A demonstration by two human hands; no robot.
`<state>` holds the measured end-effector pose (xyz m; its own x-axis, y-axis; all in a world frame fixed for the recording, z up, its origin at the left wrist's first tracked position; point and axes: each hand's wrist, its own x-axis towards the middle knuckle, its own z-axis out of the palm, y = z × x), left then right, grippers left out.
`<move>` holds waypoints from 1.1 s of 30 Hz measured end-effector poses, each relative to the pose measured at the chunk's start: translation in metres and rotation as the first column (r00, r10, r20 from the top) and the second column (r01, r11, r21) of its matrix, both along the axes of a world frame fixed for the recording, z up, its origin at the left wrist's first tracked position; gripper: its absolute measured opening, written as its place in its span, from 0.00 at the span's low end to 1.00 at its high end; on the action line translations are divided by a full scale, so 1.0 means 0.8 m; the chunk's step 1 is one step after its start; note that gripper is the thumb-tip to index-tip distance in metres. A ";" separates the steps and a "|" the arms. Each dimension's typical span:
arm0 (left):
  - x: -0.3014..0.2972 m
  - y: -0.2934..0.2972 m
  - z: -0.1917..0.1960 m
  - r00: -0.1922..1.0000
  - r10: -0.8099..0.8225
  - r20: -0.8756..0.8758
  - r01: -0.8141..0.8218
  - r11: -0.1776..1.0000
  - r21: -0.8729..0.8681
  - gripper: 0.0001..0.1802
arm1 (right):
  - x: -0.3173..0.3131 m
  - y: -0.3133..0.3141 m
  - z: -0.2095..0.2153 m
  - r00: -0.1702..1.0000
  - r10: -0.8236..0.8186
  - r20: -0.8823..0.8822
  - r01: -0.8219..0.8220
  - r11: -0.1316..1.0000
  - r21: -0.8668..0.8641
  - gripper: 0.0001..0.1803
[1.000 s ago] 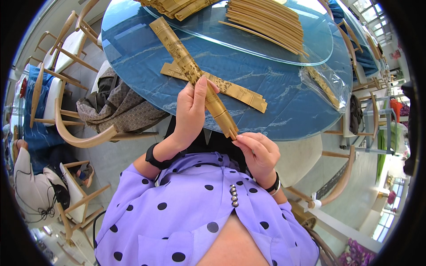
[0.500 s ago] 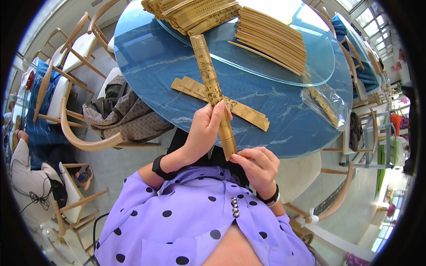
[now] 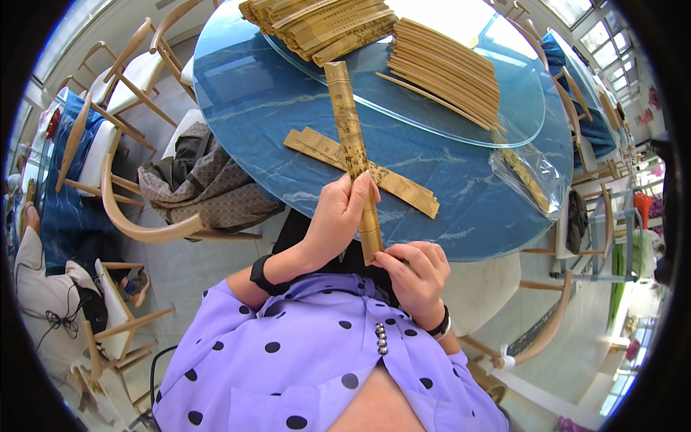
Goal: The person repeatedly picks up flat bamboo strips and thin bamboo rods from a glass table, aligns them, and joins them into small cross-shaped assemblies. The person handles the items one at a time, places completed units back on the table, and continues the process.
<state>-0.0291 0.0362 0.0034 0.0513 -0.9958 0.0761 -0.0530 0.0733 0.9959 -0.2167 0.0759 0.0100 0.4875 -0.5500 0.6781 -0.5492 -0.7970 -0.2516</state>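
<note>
My left hand [image 3: 332, 216] is closed around a long gold paper chopstick sleeve [image 3: 346, 119] with dark printing, thumb on top. The sleeve points away from me, over the near part of the table. At its near end, the fingertips of my right hand [image 3: 419, 277] pinch the edge. Whether a chopstick is inside cannot be seen. Beneath the held sleeve, a few flat gold sleeves [image 3: 408, 191] lie fanned on the blue table. Farther off, a thick pile of gold sleeves [image 3: 317, 29] lies beside a row of bare wooden chopsticks [image 3: 446, 72].
The round table [image 3: 252, 115] has a blue marbled cover and a raised glass turntable [image 3: 529, 108]. A clear plastic bag [image 3: 551, 173] with a gold strip lies at the right. A brown patterned bag [image 3: 205, 191] rests on a wooden chair [image 3: 115, 205] at the left.
The view has shifted slightly, so the table sits a little lower and farther right. Both hands keep their grip on the sleeve, which stands slightly more upright in the picture.
</note>
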 end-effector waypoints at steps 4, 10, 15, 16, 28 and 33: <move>-0.002 0.002 0.001 1.000 0.007 0.029 -0.008 1.000 0.003 0.25 | 0.003 0.001 0.008 0.998 -0.022 -0.055 0.022 1.000 0.000 0.12; 0.007 -0.007 0.002 0.997 -0.013 0.071 0.014 1.000 -0.011 0.26 | 0.005 -0.003 0.011 0.996 0.041 -0.076 -0.037 0.998 0.055 0.13; 0.010 -0.012 0.004 0.999 -0.019 0.037 0.020 1.000 -0.013 0.27 | 0.004 -0.011 0.014 0.997 0.068 -0.038 -0.066 0.996 0.064 0.12; 0.009 -0.010 0.004 1.000 -0.018 0.016 0.018 1.000 -0.016 0.27 | 0.005 -0.010 0.012 0.997 0.070 -0.017 -0.069 0.996 0.060 0.13; 0.006 -0.010 0.000 1.000 -0.010 0.010 0.010 1.000 0.025 0.27 | 0.006 -0.011 0.014 0.997 0.066 -0.029 -0.064 0.997 0.047 0.12; 0.007 -0.011 0.010 1.000 -0.001 -0.007 0.001 1.000 0.002 0.26 | 0.006 -0.012 0.024 0.990 0.092 -0.109 -0.092 0.996 0.009 0.15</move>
